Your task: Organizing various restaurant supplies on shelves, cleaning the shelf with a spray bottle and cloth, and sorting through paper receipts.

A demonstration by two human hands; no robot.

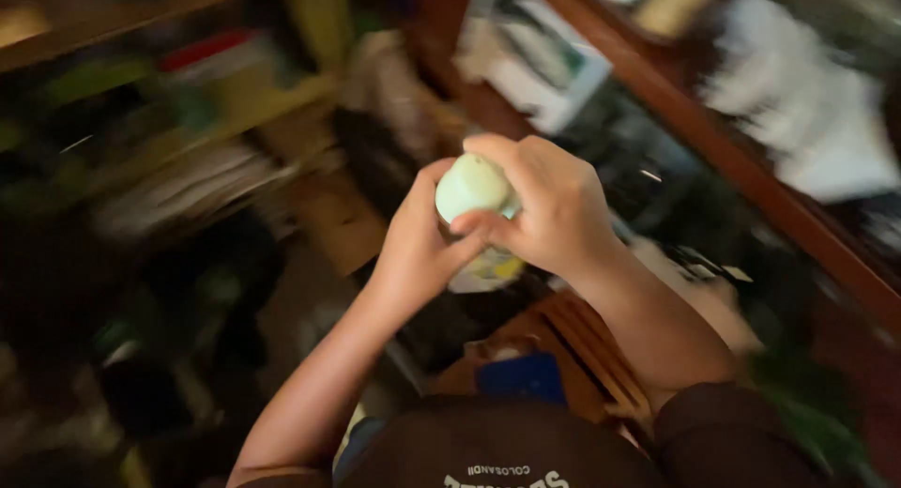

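Held object: a pale green rounded container with a domed top, being gripped between both hands at the centre of the view, in the air above cluttered, blurred surroundings
Left hand: wrapping the lower body of the container from the left and below, fingers closed around it, thumb pointing up along its side
Right hand: closing over the upper part from the right, fingers curling across the domed top and the front face
Key relation: the container's long axis is running roughly upright, slightly tilted; the right hand is sitting on the upper end, the left hand on the lower end, so both are in contact and neither is nearer
Lower portion: a pale label area with a yellow patch is showing below the right hand; detail is too blurred to read
Surroundings: wooden shelves with blurred items are lying to the left, a reddish wooden rail is crossing the upper right, a blue object is lying below the hands
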